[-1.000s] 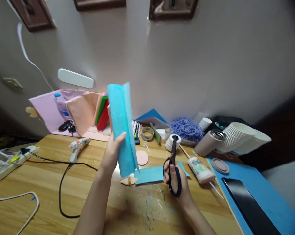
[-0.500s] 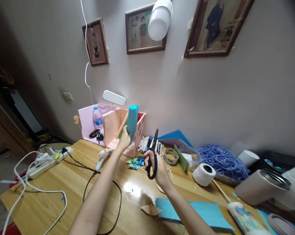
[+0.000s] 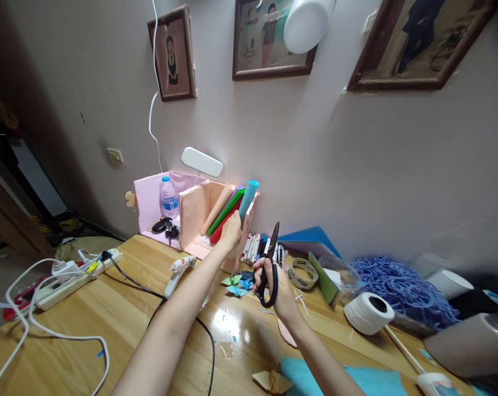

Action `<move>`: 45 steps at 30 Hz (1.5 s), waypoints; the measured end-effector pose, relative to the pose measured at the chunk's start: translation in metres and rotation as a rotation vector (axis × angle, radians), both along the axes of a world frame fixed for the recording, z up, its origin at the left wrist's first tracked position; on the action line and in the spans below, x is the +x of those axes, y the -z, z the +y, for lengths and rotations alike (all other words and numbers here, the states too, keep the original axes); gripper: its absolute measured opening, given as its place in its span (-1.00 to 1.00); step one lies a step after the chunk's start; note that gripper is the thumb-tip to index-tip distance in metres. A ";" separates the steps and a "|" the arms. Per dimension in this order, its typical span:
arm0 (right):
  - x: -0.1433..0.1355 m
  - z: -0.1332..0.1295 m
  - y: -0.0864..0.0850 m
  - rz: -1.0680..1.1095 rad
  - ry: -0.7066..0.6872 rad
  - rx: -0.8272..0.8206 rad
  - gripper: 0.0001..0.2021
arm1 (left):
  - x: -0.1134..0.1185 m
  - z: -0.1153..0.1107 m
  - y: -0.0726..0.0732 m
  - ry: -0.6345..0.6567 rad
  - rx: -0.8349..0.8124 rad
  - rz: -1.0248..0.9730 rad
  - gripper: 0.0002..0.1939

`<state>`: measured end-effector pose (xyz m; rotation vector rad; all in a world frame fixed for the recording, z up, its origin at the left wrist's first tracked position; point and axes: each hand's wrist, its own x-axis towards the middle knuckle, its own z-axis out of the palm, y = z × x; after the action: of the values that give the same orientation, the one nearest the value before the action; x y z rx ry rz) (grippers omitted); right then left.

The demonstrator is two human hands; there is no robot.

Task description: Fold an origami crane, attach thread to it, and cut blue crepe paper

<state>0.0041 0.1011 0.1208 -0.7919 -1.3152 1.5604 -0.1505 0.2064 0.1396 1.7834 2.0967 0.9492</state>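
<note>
My left hand [image 3: 231,230] is closed around the lower part of a light-blue paper roll [image 3: 249,197], which leans at the right side of the peach compartment of a fabric-covered box [image 3: 194,214]. Beside it in that compartment lean a red roll [image 3: 220,230], a green roll [image 3: 225,212] and a peach roll [image 3: 217,208]. My right hand [image 3: 279,291] grips black-handled scissors [image 3: 269,267] above the table, blades pointing up. Blue paper [image 3: 372,379] lies on the table beneath my right forearm.
A glue gun [image 3: 178,275] and black cord lie left of my forearm. A power strip [image 3: 79,283] sits at the left edge. Markers [image 3: 255,247], a tape roll [image 3: 303,274], a white spool [image 3: 368,312] and blue-purple cord [image 3: 401,289] line the back right.
My left hand has lowered the light-blue roll from in front of the box into the peach compartment, beside the other rolls. The right hand still holds the scissors. The view has shifted.
</note>
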 end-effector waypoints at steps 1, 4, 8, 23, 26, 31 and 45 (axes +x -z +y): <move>0.000 0.000 0.001 -0.006 -0.003 0.000 -0.53 | 0.000 0.004 0.000 -0.013 -0.005 0.029 -0.73; 0.001 0.002 0.005 -0.027 -0.016 -0.004 -0.55 | 0.000 0.016 0.001 -0.046 -0.013 0.110 -0.74; 0.004 0.002 0.010 -0.042 -0.036 -0.015 -0.57 | -0.001 0.029 0.002 -0.072 -0.028 0.202 -0.72; 0.020 -0.006 0.012 -0.080 -0.102 0.030 -0.56 | -0.019 0.019 -0.010 -0.089 -0.104 0.358 -0.65; 0.024 -0.007 0.015 -0.084 -0.106 0.046 -0.58 | -0.020 0.003 -0.024 -0.094 -0.100 0.348 -0.70; 0.045 -0.017 0.026 -0.143 -0.104 0.018 -0.57 | 0.003 -0.060 -0.051 -0.119 0.012 0.348 -0.64; 0.259 -0.107 0.093 -0.956 0.442 -0.010 -0.71 | 0.132 -0.169 0.058 0.802 -0.065 0.092 -0.77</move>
<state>0.2627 -0.0061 0.0279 -1.8233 -1.6044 0.8209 -0.0181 0.0375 0.0814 2.3502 1.2052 0.5622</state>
